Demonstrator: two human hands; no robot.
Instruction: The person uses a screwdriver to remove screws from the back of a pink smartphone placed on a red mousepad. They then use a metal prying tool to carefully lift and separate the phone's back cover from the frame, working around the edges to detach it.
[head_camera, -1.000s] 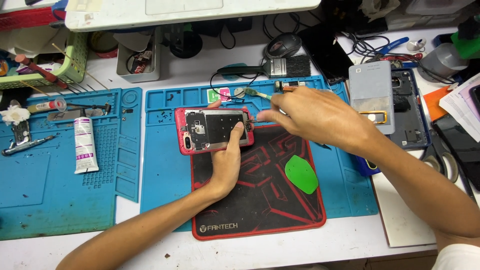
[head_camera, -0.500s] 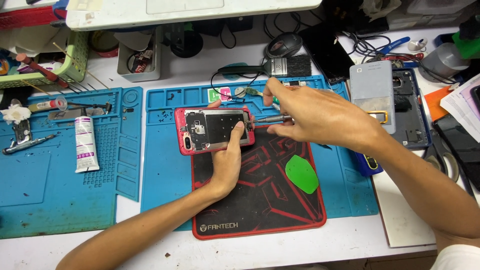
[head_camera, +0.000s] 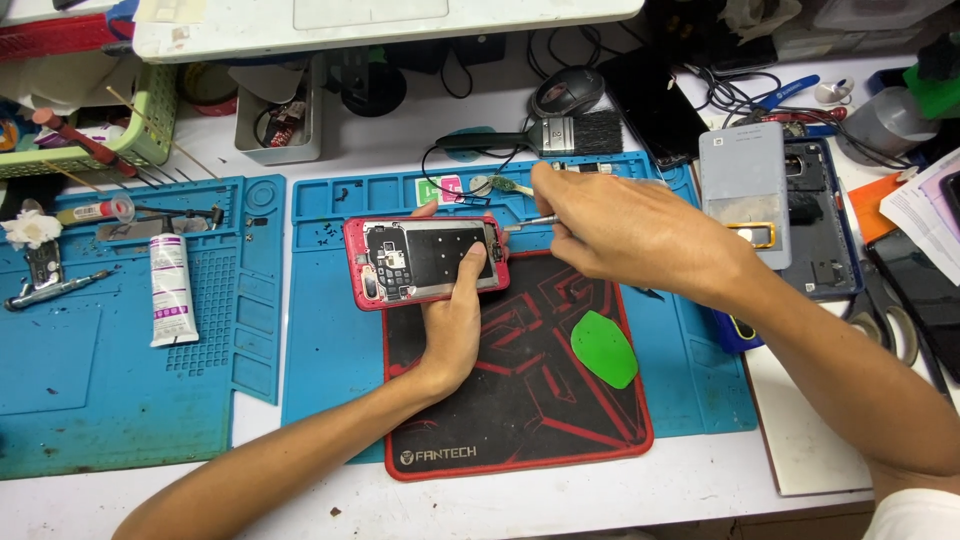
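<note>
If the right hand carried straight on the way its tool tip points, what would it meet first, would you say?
Likely the right edge of the opened red phone, which the left hand steadies; the right hand aims its thin tool there. Depth is unclear.

Bare room lay on the black and red mat (head_camera: 520, 400) below the opened red phone (head_camera: 425, 262), broken only by the green pick (head_camera: 604, 348) at its right side. Behind the phone, a brush (head_camera: 560, 135), a mouse (head_camera: 567, 92) and tangled cables crowded the far edge. The left blue mat (head_camera: 60, 360) was open in its near half, while 1 white tube (head_camera: 167, 288) and small tools lay farther back.
</note>
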